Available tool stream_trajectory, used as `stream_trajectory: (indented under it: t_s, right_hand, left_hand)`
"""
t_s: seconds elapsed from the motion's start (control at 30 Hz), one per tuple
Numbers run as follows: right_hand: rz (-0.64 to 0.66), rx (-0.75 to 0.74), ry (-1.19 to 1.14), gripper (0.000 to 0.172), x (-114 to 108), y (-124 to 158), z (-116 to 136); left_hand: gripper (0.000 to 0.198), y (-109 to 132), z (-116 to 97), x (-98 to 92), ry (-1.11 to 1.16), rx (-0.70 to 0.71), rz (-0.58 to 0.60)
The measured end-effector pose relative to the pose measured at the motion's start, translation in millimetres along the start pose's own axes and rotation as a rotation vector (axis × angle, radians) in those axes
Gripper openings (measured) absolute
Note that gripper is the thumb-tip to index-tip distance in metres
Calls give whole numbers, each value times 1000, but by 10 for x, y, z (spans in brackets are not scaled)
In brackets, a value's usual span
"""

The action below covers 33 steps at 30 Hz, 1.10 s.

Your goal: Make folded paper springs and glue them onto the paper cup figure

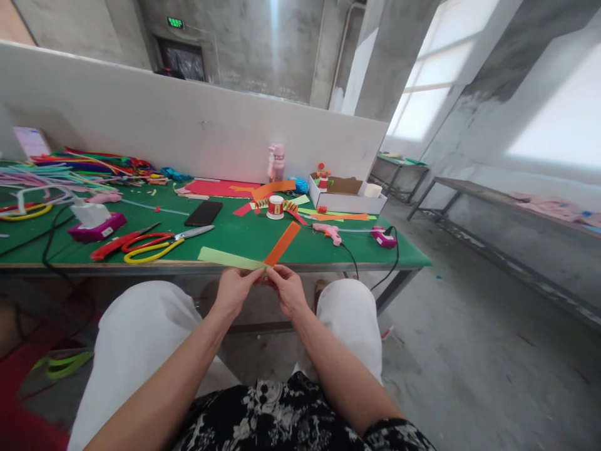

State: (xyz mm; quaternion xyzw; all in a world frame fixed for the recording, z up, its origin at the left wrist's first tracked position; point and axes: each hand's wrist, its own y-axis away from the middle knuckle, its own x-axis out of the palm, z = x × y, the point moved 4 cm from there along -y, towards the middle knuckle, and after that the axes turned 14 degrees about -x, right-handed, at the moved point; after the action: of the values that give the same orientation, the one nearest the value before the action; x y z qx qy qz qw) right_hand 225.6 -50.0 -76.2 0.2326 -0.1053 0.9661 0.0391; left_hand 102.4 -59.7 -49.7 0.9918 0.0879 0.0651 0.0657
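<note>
Just off the table's front edge, my left hand [237, 288] and my right hand [285, 287] meet, fingers pinched where two paper strips join. The pale green paper strip [228, 257] reaches out to the left, over the table edge. An orange paper strip [282, 243] slants up to the right from the same spot. My fingertips cover the joint, so I cannot tell how the strips are fastened. Beyond them stands a small red and white paper cup [275, 207] with folded zigzag paper strips [293, 207] at its sides.
On the green table [244, 235] lie scissors [169, 243], red-handled pliers [123, 242], a black phone [203, 213] and a pink glue gun [327, 233] with its cord hanging down. A white box [345, 202] stands at the back right. Pipe cleaners [94, 164] are heaped at the left.
</note>
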Motion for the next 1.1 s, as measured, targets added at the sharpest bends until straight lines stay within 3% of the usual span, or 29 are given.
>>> stream_trajectory:
  t_s: [0.37,0.57,0.8,0.97,1.1]
  right_hand:
    - [1,-45,30,28,-37,-18,67]
    - [75,6,39,31,-9,16,40]
    - [65,-75,112,25,7,43,67]
    - [122,29,91,30,2,28,84]
    - [135,-32,162,25,-37,7,128]
  left_hand:
    - [41,34,1,58,55,-14,39]
    - [42,-6,43,9,39,-34,28]
    - [41,-11,87,31,28,-47,49]
    - [41,-26,25,-43,1,-55,46]
    - [42,-3,-54,-73,-37,-68,105]
